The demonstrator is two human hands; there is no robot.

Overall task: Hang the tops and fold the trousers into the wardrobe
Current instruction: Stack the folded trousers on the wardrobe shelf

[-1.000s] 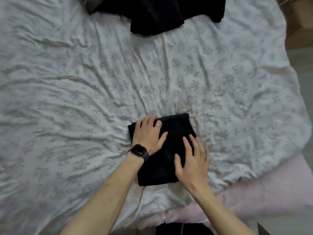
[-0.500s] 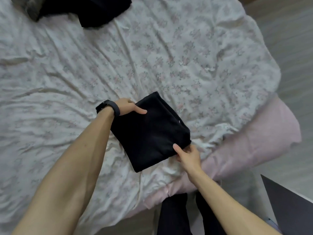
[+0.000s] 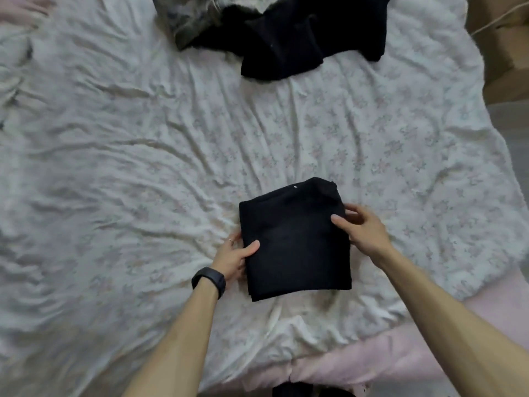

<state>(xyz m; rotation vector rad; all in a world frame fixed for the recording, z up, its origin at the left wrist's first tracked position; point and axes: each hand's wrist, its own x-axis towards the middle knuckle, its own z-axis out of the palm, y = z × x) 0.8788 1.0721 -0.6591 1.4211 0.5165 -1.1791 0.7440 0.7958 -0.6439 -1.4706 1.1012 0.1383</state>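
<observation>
Toward the near edge of the bed, a little right of its middle, the folded trousers (image 3: 294,242) lie flat on the sheet (image 3: 143,181) as a thick, roughly square black bundle with its sides nearly in line with the bed's edge. Half a second ago the same bundle sat turned on the diagonal, closer to the right-hand edge. The left hand (image 3: 233,257) has gone from the bundle's far corner to the middle of its left side, where it grips the fabric with the thumb laid on top and the fingers tucked against the edge. The right hand (image 3: 362,227), which pinched the near right corner before, now holds the right side closer to the far corner, thumb on top and fingers curled behind. A black wristband (image 3: 210,279) circles the left wrist and a thin ring (image 3: 230,240) shows on one finger. The trousers look matte and soft, with a small white speck (image 3: 294,185) by the far edge, too small to read. The sheet is white with a faint floral print and rumpled into long creases. A pink layer (image 3: 372,365) shows under it along the near edge. At the far edge sits a loose heap of black clothes (image 3: 300,38), touching a mottled grey garment (image 3: 189,21). Brown furniture (image 3: 503,47) stands beyond the far right corner.
</observation>
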